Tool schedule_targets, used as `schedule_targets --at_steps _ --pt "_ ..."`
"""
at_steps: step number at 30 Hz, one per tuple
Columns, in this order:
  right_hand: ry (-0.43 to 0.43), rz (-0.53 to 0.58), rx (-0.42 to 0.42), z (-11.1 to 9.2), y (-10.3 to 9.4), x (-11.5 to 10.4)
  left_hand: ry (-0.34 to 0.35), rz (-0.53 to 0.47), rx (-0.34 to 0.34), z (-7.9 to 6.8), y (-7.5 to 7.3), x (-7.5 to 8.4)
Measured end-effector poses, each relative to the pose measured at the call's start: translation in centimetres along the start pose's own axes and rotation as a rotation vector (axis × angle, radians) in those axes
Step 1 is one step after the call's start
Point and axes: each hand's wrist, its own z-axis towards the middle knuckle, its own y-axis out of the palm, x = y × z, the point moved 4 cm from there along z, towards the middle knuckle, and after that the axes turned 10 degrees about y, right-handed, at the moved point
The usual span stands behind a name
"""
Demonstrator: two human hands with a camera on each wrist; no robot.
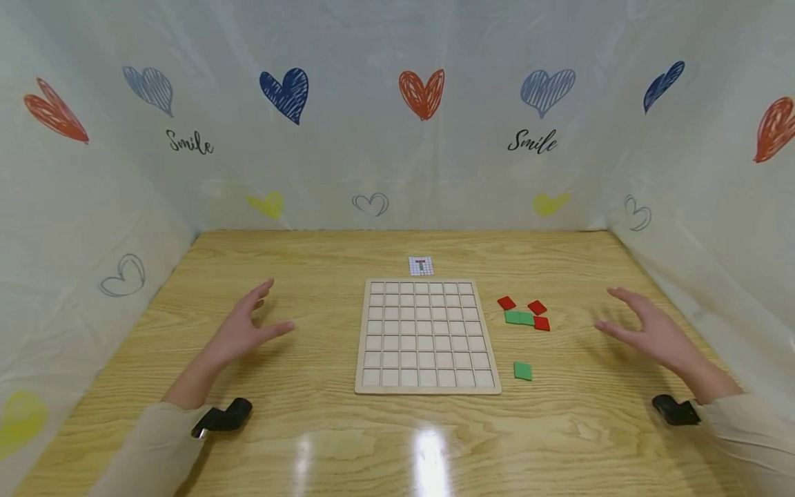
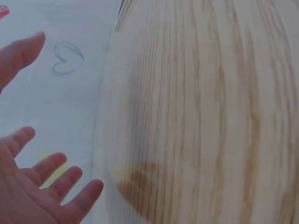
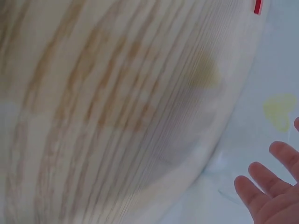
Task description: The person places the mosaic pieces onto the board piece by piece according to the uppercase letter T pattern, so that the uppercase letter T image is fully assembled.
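In the head view my left hand (image 1: 245, 331) hovers over the table left of a wooden grid board (image 1: 361, 338), fingers relaxed and thumb apart. My right hand (image 1: 658, 335) is held likewise at the far right, with nothing in it. Nearest to it lie several small square tiles: a red tile (image 1: 542, 324), another red tile (image 1: 537, 307), a third red tile (image 1: 506, 303), and a pair of green tiles (image 1: 519, 317) side by side. One more green tile (image 1: 523, 371) lies apart, closer to the front. In the left wrist view the left fingers (image 2: 86, 198) are spread.
A small pattern card (image 1: 420, 266) with a red and green T shape lies just behind the board. The wooden table (image 1: 292, 442) is enclosed by pale sheeting (image 1: 348, 152) printed with hearts. Black wrist mounts (image 1: 226, 415) sit at both sleeves.
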Motion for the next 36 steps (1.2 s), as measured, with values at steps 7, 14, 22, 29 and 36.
schedule_targets --at_steps 7,14,22,29,36 --pt "-0.009 -0.019 0.018 0.3 0.1 -0.9 -0.017 -0.072 -0.007 0.4 0.8 0.1" --pt "-0.028 -0.006 0.011 0.8 0.5 -1.5 -0.06 -0.14 -0.03 0.6 1.6 0.2" --pt "-0.048 -0.018 0.029 1.0 0.7 -2.0 -0.066 -0.163 -0.041 1.0 2.7 0.4" --pt "-0.09 -0.016 0.03 1.3 1.0 -2.4 -0.07 -0.171 -0.064 1.5 3.8 0.4" --pt "-0.136 -0.012 0.018 1.7 1.3 -2.6 -0.086 -0.162 -0.084 1.9 5.0 0.9"
